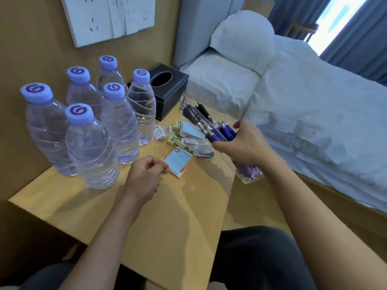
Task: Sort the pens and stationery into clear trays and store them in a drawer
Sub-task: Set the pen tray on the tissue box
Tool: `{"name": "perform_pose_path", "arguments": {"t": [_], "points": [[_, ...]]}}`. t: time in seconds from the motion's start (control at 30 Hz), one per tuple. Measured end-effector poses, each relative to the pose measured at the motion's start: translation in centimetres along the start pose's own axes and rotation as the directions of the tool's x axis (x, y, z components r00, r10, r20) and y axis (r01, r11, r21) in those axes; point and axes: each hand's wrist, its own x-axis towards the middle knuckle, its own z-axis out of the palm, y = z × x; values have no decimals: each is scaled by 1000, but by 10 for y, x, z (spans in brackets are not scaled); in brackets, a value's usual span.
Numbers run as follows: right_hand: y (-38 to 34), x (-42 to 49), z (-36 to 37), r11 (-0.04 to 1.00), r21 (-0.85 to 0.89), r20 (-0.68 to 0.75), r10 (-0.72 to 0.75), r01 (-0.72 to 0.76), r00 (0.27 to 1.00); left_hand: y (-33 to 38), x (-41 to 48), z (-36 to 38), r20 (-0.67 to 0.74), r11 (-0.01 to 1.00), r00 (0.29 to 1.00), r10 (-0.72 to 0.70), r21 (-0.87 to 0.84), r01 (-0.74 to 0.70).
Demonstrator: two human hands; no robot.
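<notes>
Two grasps: right hand grips pen-filled clear tray, axis eleven-to-five o'clock; left hand fingers pinch blue packet toward two o'clock.

Six water bottles stand beside a black tissue box, near a bed.

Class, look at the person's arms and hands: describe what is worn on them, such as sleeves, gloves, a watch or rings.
The left forearm and right forearm are bare, with no sleeve in view. The left hand and right hand wear no gloves; no watch, bracelet or ring shows.
</notes>
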Motion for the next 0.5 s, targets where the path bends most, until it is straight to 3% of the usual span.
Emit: {"name": "perform_pose_path", "arguments": {"t": [0.33, 0.5], "points": [[-80, 93, 4, 938, 335, 101, 62, -93, 993, 10, -3, 0, 3, 999, 999, -34, 2, 34], [-112, 139, 13, 907, 364, 228, 133, -211, 965, 9, -4, 0, 20, 1000, 999, -26, 7, 25]]}}
